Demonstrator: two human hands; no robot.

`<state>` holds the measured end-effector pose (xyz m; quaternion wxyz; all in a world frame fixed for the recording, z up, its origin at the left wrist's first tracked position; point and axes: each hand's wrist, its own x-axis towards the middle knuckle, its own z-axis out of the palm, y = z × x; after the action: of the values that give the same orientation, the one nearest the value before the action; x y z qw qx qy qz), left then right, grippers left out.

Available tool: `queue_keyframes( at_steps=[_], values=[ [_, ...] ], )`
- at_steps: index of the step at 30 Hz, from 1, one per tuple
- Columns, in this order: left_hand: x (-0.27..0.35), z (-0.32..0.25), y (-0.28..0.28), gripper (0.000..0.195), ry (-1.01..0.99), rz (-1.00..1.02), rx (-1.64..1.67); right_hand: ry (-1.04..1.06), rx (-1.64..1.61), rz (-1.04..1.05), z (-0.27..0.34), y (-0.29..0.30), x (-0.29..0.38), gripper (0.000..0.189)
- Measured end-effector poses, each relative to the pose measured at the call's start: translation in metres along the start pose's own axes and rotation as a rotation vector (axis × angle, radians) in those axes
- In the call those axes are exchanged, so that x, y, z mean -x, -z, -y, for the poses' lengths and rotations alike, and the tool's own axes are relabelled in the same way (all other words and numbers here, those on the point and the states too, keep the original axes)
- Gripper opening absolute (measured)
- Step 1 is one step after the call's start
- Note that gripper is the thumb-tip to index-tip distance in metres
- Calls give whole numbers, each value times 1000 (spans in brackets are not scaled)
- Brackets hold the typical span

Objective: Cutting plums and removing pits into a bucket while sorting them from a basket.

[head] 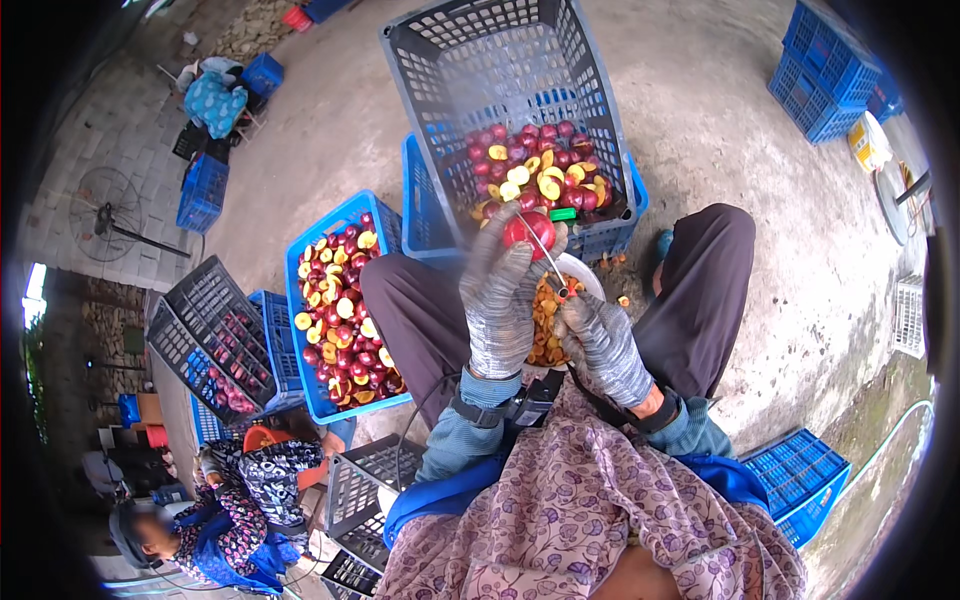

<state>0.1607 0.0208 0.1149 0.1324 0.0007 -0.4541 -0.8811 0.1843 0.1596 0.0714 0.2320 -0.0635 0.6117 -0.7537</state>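
My left hand (501, 300), in a grey knit glove, grips a dark red plum (517, 234) above my lap. A slim metal blade (551, 264) lies across the front of the fruit. My right hand (604, 337), gloved alike, holds this tool near its reddish end; its handle is mostly hidden. Beneath both hands stands a white bucket (587, 271) with orange fruit pieces or pits inside. Just beyond, a tilted grey plastic crate (495, 71) holds whole plums and yellow-fleshed cut halves (550, 186). A small green object (562, 214) rests at that crate's near edge.
A blue crate (296, 259) of cut and whole plums sits at my left knee. Another tilted crate (202, 322) of plums stands farther left, near a seated person (232, 525). Blue crates (817, 82) are stacked at right; another (799, 480) is by my right hip.
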Motion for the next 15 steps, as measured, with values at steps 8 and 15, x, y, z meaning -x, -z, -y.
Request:
queue_keyframes(
  at_steps=[8, 15],
  values=[
    [1, 5, 0, 52, -53, -36, -180, 298, 420, -113, -19, -5, -14, 31],
    [-13, 11, 4, 55, 64, 95, -20, 265, 283, -184, -17, -7, -21, 36]
  ],
)
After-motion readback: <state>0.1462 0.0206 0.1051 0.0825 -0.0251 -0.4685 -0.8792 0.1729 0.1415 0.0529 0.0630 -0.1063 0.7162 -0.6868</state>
